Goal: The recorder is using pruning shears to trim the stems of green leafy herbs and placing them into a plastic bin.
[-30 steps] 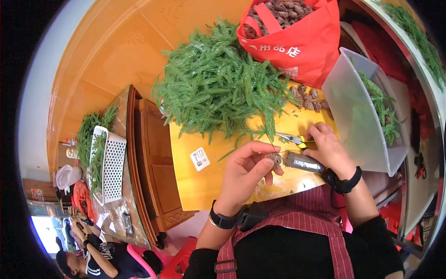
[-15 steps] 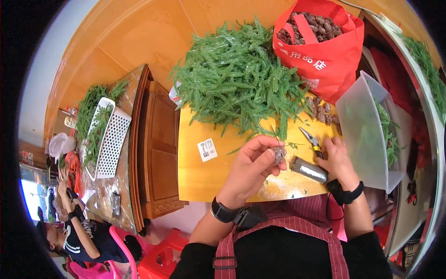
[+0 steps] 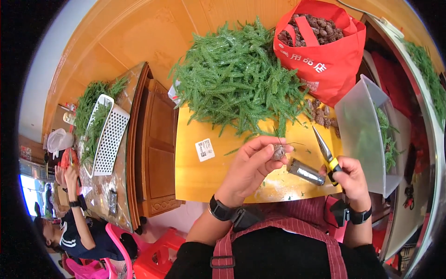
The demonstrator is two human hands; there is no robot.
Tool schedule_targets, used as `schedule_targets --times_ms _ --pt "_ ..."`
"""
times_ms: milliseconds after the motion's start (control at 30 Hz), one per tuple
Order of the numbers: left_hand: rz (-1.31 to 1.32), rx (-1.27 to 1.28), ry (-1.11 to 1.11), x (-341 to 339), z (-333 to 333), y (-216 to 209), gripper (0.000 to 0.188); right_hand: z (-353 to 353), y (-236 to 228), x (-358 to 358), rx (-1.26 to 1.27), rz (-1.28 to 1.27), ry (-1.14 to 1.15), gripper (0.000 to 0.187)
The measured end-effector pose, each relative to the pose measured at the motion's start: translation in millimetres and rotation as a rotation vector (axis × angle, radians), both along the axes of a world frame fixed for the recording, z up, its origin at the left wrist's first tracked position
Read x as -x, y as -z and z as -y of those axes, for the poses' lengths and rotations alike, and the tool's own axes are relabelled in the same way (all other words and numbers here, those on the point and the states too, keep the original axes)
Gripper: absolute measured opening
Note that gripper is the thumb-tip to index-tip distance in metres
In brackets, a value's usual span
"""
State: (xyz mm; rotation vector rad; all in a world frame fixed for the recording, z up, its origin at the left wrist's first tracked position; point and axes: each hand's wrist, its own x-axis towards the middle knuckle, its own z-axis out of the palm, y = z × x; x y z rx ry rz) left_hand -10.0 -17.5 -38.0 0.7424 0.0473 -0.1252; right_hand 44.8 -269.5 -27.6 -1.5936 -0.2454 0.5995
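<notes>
Between the thumb and fingers of my left hand [image 3: 253, 162] is a small brown pine cone [image 3: 278, 152], with thin dark wires sticking out from it. My right hand [image 3: 351, 179] grips long-nose pliers [image 3: 327, 153] by their yellow and black handles, the metal jaws pointing up and away from me. Between my hands a dark bundle of thin rods or wires [image 3: 306, 172] lies on the yellow tabletop [image 3: 195, 179]. Several loose pine cones [image 3: 320, 113] rest farther back on the right.
A big pile of green artificial fir sprigs [image 3: 237, 79] covers the table's back, beside a red bag [image 3: 320, 65] of pine cones. At right stands a translucent bin [image 3: 367, 139] with greenery. On the left table is a white perforated basket [image 3: 110, 139]; a person [image 3: 81, 228] sits there.
My right hand has picked up the pliers from the table and drawn them toward me, raised upright. My left hand still pinches the pine cone in nearly the same place.
</notes>
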Motion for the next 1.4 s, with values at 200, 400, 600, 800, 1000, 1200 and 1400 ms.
schedule_targets --times_ms 200,400,600,800,1000,1200,1400 --pt "0.003 0.02 0.006 -1 2 -1 0.031 -6 -3 -1 0.185 0.543 -0.194 0.025" --pt "-0.01 0.023 -0.03 3 2 0 0.03 -20 -12 1 0.272 0.617 -0.195 0.027" --pt "-0.016 -0.021 -0.01 5 0 0 0.028 -24 -19 0 0.252 0.656 -0.165 0.026" --pt "0.03 0.001 0.0 5 0 1 0.025 -22 -19 -3 0.282 0.732 -0.197 0.021" --pt "0.038 0.005 0.019 4 -2 2 0.024 -28 -20 -2 0.264 0.697 -0.155 0.026" --pt "0.027 0.012 0.027 4 -2 0 0.023 -27 -20 -3 0.231 0.622 -0.16 0.026" --pt "-0.003 -0.071 -0.046 3 2 -1 0.02 -27 -20 0 0.283 0.61 -0.119 0.023"
